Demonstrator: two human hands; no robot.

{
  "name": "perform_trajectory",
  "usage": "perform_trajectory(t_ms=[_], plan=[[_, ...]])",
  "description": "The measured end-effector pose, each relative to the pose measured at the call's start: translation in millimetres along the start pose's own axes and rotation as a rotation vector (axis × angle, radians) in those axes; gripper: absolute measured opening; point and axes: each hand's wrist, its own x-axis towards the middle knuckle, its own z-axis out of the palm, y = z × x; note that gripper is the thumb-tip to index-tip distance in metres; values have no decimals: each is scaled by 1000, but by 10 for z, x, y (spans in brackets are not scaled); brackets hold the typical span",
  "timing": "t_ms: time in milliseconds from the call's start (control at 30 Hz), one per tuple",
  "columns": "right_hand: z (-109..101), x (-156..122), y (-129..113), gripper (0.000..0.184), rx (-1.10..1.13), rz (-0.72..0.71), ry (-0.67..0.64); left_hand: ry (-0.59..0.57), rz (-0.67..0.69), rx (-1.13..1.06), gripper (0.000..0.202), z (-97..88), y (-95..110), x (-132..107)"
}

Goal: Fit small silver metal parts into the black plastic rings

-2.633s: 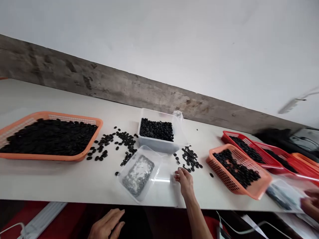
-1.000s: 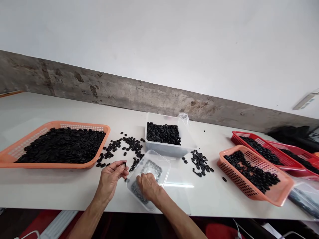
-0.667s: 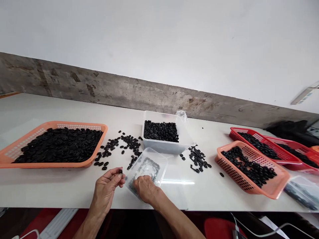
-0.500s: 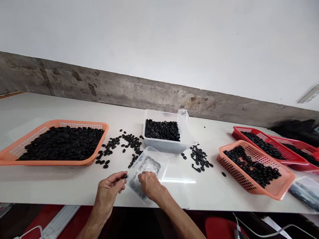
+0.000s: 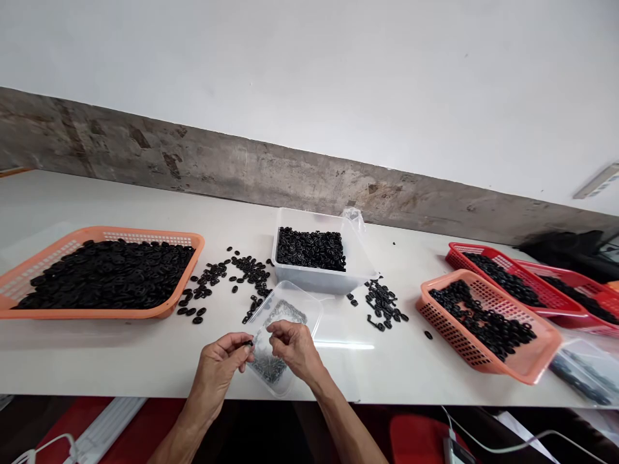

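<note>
- Left hand point(image 5: 217, 364): thumb and fingers pinched on one small black piece point(image 5: 248, 343), at the left edge of the clear tray point(image 5: 309, 308); can't tell if over the rim or just beside it.
- Right hand point(image 5: 296, 348): above the tray, fingers curled, thumb near index. Can't tell if it's gripping anything.
- Tray has small grey bits point(image 5: 269, 370), metallic-looking, banked toward its near end. Too fine to identify.
- Translucent tub point(image 5: 309, 280) sits just behind the tray, partly filled with black parts point(image 5: 309, 250).
- Loose black ovals point(image 5: 251, 269) on the table point(image 5: 145, 375) left of the tub, another pile point(image 5: 382, 301) to its right.
- My take: pinch the piece by its edges, face clear. Work both hands low over the tray so dropped bits land inside. Light fingertip pressure; small parts probably slip.
</note>
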Motion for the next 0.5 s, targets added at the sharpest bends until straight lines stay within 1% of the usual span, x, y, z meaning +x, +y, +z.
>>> perform_trajectory(t_ms=[133,267,333,400,500], plan=[[23,-12,29,18,79,10,-4,-21,-17,37,21,47,5,12],[-24,-22,16,19,23,3,-44,-13,-21,38,18,49,-4,16],[-73,-4,-6,22,-64,4,-64,-9,-19,25,18,31,-10,18],[-111,21,-37,25,-196,14,-70,-7,-25,5,22,4,-11,16],[-85,28,-93,23,-430,20,-109,1,-38,-27,21,-40,-6,5]])
